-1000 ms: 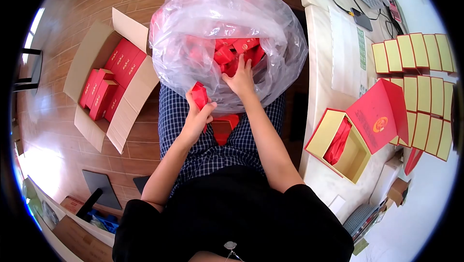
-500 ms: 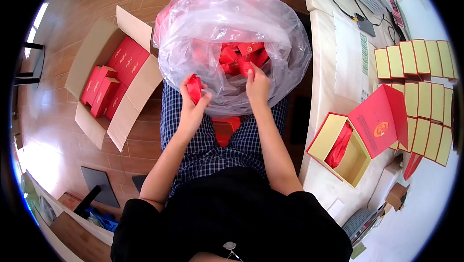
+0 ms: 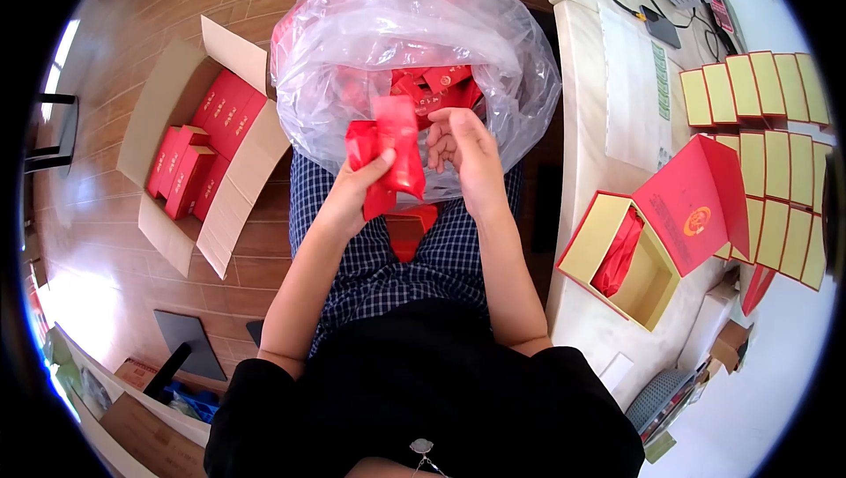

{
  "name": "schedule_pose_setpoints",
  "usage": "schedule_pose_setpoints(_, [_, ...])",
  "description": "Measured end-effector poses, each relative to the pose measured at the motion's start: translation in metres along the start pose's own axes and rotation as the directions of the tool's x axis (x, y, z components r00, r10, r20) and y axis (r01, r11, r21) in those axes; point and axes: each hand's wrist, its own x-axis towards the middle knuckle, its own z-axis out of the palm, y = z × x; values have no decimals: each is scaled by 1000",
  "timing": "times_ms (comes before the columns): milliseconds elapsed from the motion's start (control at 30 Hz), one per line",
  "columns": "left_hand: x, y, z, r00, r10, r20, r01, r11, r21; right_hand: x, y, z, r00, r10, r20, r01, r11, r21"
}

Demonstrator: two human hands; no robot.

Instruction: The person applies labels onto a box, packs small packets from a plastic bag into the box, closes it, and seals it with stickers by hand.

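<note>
My left hand [image 3: 351,189] is closed around small shiny red packets [image 3: 401,148], at least two, side by side and upright above my lap. Just to their right is my right hand [image 3: 467,150], its fingers loosely curled and apart with nothing visible in them. Both hands are at the near side of a large clear plastic bag [image 3: 502,33]. Through the bag's mouth, more red packets [image 3: 448,78] show in a loose heap.
On the counter [image 3: 577,64] at right, an open red gift box [image 3: 648,297] holds a red packet [image 3: 619,253]. Several cream-sided boxes [image 3: 775,161] stand behind it. A cardboard carton [image 3: 231,222] with red boxes [image 3: 231,112] sits on the floor at left.
The packet my right hand was gripping at the bag's mouth is now beside the other one in my left hand. My right hand has let go and moved slightly toward me.
</note>
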Motion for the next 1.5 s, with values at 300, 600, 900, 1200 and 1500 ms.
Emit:
schedule_pose_setpoints(300, [0, -2, -1, 995, 15, -100, -47, 945, -323, -29, 18, 38, 937, -322, 134, 280, 469, -837])
schedule_pose_setpoints(600, [-10, 11, 11, 987, 99, -129, -122, 976, -179, -27, 6, 44, 943, -303, 139, 263, 418, -870])
schedule_pose_setpoints(900, [-15, 30, 20, 948, 303, -95, -314, 938, -144, -35, 2, 54, 881, -419, 220, 350, 261, -900])
schedule_pose_setpoints(1200, [-9, 24, 22, 942, 273, -196, -330, 862, -384, -38, 20, 63, 758, -598, 262, 445, 179, -878])
schedule_pose_setpoints(1500, [-2, 10, 5, 961, 163, -222, -238, 895, -376, -43, 23, 76, 783, -572, 244, 510, 367, -778])
